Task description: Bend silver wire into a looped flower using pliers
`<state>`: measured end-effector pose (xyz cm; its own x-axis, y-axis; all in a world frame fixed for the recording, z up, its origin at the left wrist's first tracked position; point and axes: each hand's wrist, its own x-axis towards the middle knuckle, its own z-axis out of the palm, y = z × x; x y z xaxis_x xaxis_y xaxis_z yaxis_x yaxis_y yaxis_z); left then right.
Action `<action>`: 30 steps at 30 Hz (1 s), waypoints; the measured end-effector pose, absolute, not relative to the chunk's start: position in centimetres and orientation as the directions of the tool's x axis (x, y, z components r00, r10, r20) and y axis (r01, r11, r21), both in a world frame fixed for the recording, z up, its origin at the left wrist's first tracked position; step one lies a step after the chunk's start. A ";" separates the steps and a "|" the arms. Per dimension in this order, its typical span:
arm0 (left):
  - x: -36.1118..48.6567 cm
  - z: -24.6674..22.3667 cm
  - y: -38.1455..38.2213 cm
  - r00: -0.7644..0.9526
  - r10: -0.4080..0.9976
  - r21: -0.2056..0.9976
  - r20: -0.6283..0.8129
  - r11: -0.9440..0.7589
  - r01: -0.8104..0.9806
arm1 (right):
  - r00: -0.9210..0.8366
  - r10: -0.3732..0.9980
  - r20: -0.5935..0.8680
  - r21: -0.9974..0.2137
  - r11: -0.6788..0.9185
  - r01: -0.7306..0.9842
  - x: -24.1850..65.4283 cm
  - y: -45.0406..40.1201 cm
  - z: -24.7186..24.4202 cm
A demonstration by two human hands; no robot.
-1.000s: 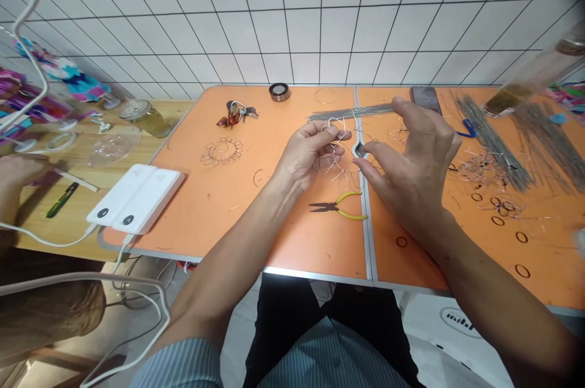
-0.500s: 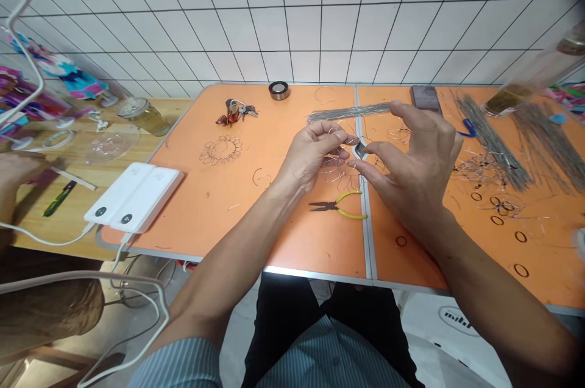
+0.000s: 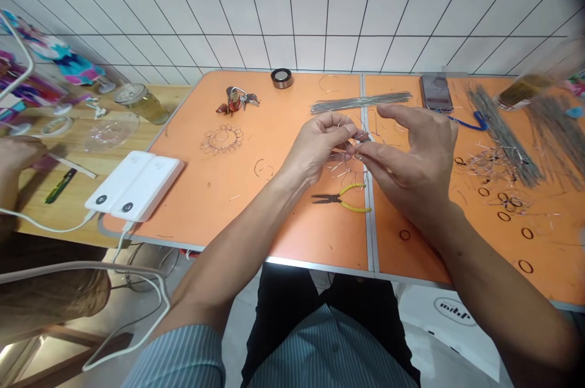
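My left hand (image 3: 315, 147) is closed in a pinch on a bent, thin metal wire (image 3: 340, 156), whose loops stick out below the fingers. Close against it, my right hand (image 3: 411, 162) has thumb and forefinger pressed together at the wire's right end. A small grey thing shows at those fingertips, too small to name. Yellow-handled pliers (image 3: 342, 199) lie on the orange table (image 3: 256, 223) just below both hands. Behind them rests a bundle of straight wires (image 3: 361, 102). A ring of looped wire (image 3: 222, 139) lies to the left.
Keys (image 3: 240, 100) and a tape roll (image 3: 281, 78) sit toward the back. On the right are a phone (image 3: 436, 94), wire bundles (image 3: 505, 132) and several black rings (image 3: 526, 234). White power banks (image 3: 134, 186) with cables stand at the left edge. Another person's hand (image 3: 21, 156) is at far left.
My right hand's thumb and forefinger have closed together at the wire, where they stood apart before around a small grey piece. My left hand keeps its pinch. The view has shifted slightly.
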<state>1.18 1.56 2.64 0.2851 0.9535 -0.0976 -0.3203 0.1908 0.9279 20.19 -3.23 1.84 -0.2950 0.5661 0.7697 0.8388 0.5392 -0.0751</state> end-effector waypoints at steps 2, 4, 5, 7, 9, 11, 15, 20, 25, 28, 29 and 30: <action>1.3 2.8 1.4 0.289 0.950 0.929 -0.121 0.211 -0.304 | -0.279 0.566 0.776 -0.114 0.560 0.821 20.3 -3.1 1.9; 1.4 2.8 1.3 0.300 0.944 0.930 -0.138 0.227 -0.289 | -0.263 0.575 0.775 -0.159 0.580 0.799 20.3 -3.1 2.0; 1.5 2.8 1.3 0.310 0.940 0.930 -0.144 0.236 -0.281 | -0.257 0.591 0.765 -0.179 0.579 0.796 20.3 -3.1 2.0; 1.6 2.6 1.3 0.329 0.932 0.931 -0.155 0.249 -0.266 | -0.246 0.635 0.732 -0.208 0.552 0.807 20.3 -3.1 2.1; 1.7 2.4 1.3 0.341 0.926 0.932 -0.163 0.258 -0.256 | -0.250 0.656 0.712 -0.208 0.538 0.817 20.3 -3.1 2.2; 1.7 2.2 1.4 0.341 0.926 0.929 -0.163 0.261 -0.263 | -0.260 0.639 0.724 -0.191 0.548 0.814 20.4 -3.1 2.1; 1.6 2.0 1.7 0.331 0.930 0.919 -0.162 0.264 -0.292 | -0.260 0.611 0.748 -0.179 0.563 0.807 20.6 -3.1 1.8; 1.0 2.2 2.1 0.309 0.940 0.916 -0.144 0.244 -0.317 | -0.240 0.576 0.782 -0.185 0.581 0.792 20.5 -3.0 1.8; 0.4 2.5 2.4 0.263 0.956 0.921 -0.130 0.215 -0.324 | -0.233 0.586 0.776 -0.174 0.554 0.814 20.7 -3.0 1.8; 0.2 2.7 2.5 0.235 0.964 0.925 -0.122 0.197 -0.326 | -0.213 0.596 0.774 -0.187 0.537 0.823 20.7 -3.1 1.8; 0.2 2.7 2.5 0.225 0.967 0.926 -0.120 0.191 -0.327 | -0.212 0.597 0.774 -0.189 0.537 0.823 20.7 -3.1 1.8; 0.2 2.7 2.5 0.215 0.970 0.926 -0.116 0.184 -0.329 | -0.217 0.595 0.774 -0.185 0.539 0.822 20.6 -3.2 1.7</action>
<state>0.24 2.51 2.70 0.2147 0.9697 -0.1163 -0.3289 0.1839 0.9263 20.60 -3.20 1.74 -0.2167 0.5954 0.7737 0.8216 0.5393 -0.1848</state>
